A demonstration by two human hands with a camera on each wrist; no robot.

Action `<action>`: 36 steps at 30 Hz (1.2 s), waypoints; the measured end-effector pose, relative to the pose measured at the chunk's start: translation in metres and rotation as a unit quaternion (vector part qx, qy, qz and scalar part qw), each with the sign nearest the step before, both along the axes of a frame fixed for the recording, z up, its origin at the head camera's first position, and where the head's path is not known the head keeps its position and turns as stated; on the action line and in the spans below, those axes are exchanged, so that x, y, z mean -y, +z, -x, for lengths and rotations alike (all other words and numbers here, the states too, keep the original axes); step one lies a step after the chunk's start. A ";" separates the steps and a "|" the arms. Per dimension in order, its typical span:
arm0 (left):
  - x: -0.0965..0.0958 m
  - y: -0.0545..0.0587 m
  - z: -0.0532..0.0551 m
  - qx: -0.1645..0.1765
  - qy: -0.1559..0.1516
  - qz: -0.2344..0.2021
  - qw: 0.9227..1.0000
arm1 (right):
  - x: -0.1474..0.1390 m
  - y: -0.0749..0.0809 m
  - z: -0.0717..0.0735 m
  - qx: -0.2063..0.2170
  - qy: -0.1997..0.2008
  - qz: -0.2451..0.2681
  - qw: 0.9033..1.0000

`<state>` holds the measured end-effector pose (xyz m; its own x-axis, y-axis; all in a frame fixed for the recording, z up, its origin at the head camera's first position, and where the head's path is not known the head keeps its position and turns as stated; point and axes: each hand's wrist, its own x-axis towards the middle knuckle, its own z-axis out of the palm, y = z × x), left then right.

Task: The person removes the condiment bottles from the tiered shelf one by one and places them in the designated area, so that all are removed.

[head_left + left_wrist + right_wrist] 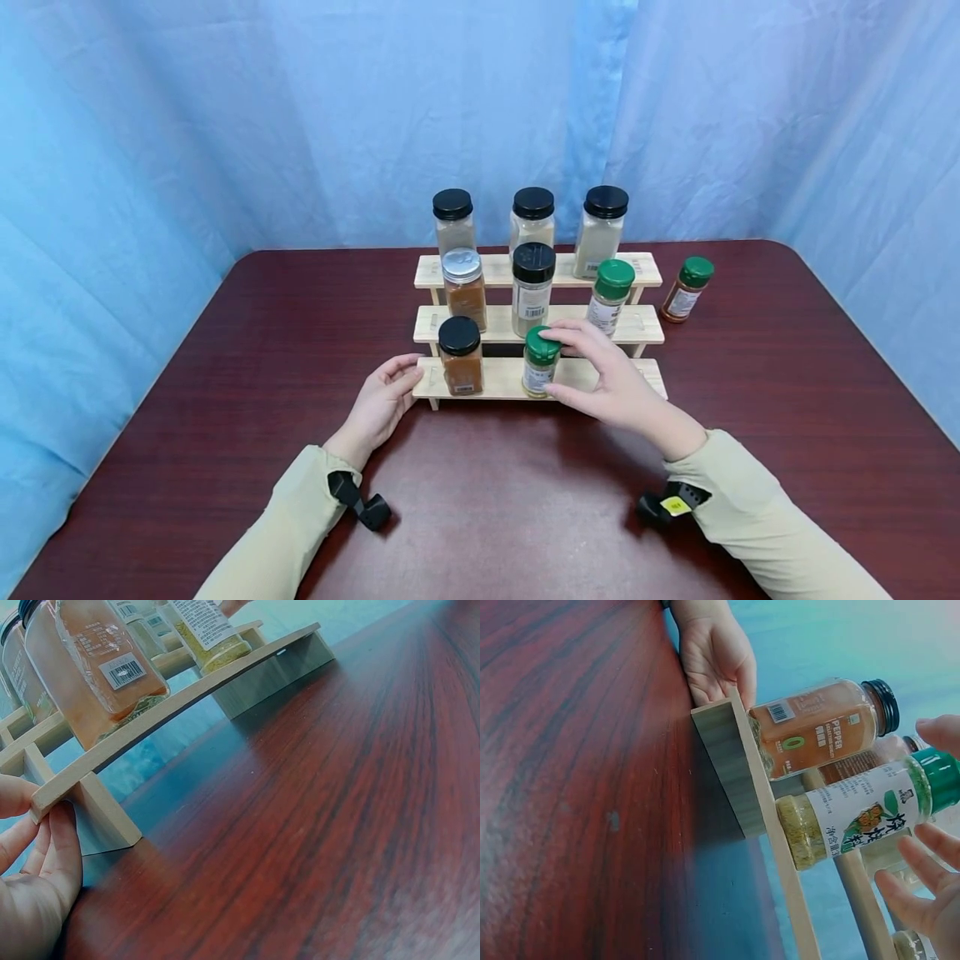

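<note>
Presumably for steadiness, the spice rack (501,380) is pinched by the left hand (381,405), the front green-capped jar (537,378) flanked by a spread-fingered right hand (611,382).

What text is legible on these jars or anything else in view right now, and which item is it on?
"PEPPER": black-lidded orange jar.
Green "0"-like mark: same jar.
"烧烤料", apparently: front green-lidded jar.
Too small or blurred to read: both jars' finer print, the other jars' labels, and the yellow tag.
</note>
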<state>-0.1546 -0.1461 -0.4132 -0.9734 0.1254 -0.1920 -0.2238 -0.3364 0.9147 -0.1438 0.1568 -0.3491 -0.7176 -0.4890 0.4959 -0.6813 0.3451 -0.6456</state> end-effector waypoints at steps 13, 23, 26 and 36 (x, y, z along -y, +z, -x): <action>0.000 -0.001 -0.001 0.001 -0.001 0.004 1.000 | 0.004 -0.013 0.000 0.026 0.006 0.010 1.000; 0.001 -0.001 -0.001 -0.006 -0.004 0.002 1.000 | 0.006 -0.016 0.001 0.017 0.010 0.014 1.000; 0.001 -0.001 0.000 -0.006 -0.004 0.002 1.000 | 0.007 -0.017 0.002 0.013 0.008 0.015 1.000; -0.001 0.000 -0.001 -0.003 0.001 -0.002 1.000 | 0.011 -0.019 0.002 0.003 0.001 0.024 1.000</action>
<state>-0.1541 -0.1451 -0.4134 -0.9747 0.1239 -0.1861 -0.2179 -0.3407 0.9146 -0.1457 0.1462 -0.3679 -0.7193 -0.4667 0.5146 -0.6783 0.3115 -0.6655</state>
